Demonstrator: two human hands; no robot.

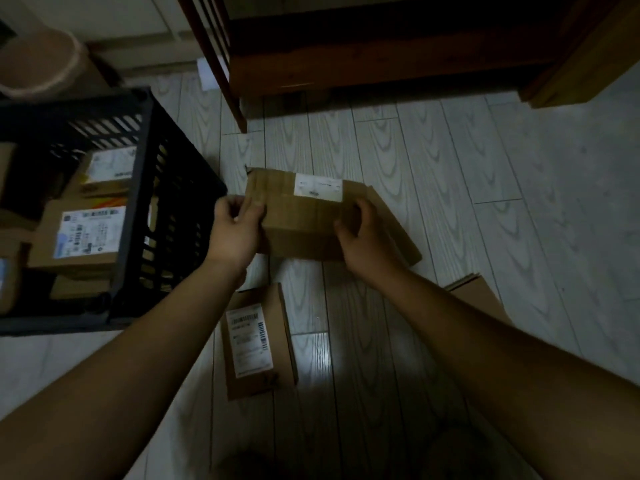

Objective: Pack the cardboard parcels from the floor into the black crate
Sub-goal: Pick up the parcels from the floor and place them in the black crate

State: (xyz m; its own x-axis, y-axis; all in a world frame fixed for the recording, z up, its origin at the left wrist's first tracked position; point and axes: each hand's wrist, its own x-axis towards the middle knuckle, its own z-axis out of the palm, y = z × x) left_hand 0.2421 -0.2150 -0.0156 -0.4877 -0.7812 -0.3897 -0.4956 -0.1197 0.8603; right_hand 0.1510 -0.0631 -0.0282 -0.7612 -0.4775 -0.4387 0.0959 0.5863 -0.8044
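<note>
Both my hands hold a cardboard parcel [301, 216] with a small white label, just right of the black crate [138, 188]. My left hand [237, 230] grips its left end, thumb on top. My right hand [363, 233] grips its right end. The crate stands at the left and holds several labelled parcels [86, 233]. A smaller parcel with a barcode label [256, 341] lies on the floor below my hands. Another cardboard piece [479, 299] shows beside my right forearm. A flat brown parcel [398, 230] lies under or behind the held one.
Pale wood-grain floor [485, 168] stretches to the right. Dark wooden furniture [363, 57] stands along the back, one leg reaching the floor near the crate. A round tan cushion-like object [41, 64] sits behind the crate. The room is dim.
</note>
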